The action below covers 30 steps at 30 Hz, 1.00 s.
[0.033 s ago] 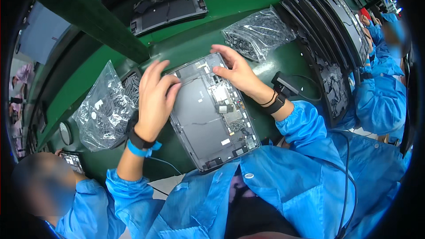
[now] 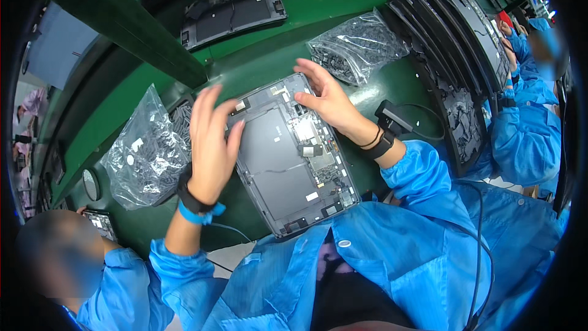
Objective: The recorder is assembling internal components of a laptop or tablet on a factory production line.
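Green desk (image 2: 275, 55), head view: an opened grey tablet chassis (image 2: 288, 165) was laid at centre, between two clear bags of dark parts (image 2: 144, 153) (image 2: 358, 43). The left hand (image 2: 211, 141) was held with fingers spread, resting on the chassis's left edge; the right hand (image 2: 327, 101) was laid flat, fingers pressed at its upper right corner. Exposed boards could be scratched or the chassis tipped by uneven pressure. No difference from the earlier frame, taken at the same moment, was noted.

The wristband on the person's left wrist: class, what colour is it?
Bright blue wristband, below a black watch-like band; the head view shows it best.
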Tool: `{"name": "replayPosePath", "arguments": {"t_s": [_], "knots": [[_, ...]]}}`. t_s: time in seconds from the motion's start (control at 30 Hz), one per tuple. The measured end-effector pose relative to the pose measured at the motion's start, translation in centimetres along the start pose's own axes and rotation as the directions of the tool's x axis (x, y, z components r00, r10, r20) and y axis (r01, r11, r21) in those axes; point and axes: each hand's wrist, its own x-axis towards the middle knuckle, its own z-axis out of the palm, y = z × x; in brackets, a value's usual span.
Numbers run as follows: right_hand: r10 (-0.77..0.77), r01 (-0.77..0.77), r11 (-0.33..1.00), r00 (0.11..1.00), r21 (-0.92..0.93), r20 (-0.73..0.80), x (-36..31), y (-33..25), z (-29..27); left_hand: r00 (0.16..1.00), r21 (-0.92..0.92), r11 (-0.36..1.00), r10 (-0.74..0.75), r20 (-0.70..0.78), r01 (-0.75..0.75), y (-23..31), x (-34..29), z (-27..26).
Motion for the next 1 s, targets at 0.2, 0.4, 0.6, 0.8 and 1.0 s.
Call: {"name": "replayPosePath", "arguments": {"t_s": [0.2, 0.4, 0.6, 0.8, 1.0], "knots": [[0.19, -0.197, 0.961, 0.98, 0.195, 0.054, -7.4, -1.6, -1.9, 0.906, -0.023, 0.92, -0.381, 0.182, 0.392, 5.1, -13.2, 0.5], [0.181, -0.194, 0.965, 0.98, 0.175, 0.087, -11.3, -3.3, 0.7, 0.843, -0.221, 0.823, -0.462, 0.275, 0.523, 8.1, -14.1, 1.5], [0.164, -0.206, 0.901, 0.977, 0.383, 0.139, -10.5, -8.1, 2.3, 0.84, -0.762, 0.433, -0.475, 0.26, 0.481, 9.0, -14.0, -0.8], [0.055, -0.159, 0.928, 0.953, 0.338, 0.298, -4.6, -8.6, 2.3, 0.64, -0.939, 0.111, -0.757, 0.132, 0.325, 4.8, -16.0, -8.9], [0.063, -0.058, 0.997, 0.995, -0.057, 0.083, 11.6, -5.4, -1.9, 0.644, -0.902, 0.263, -0.765, 0.021, 0.342, -8.1, -13.1, -18.3]]}}
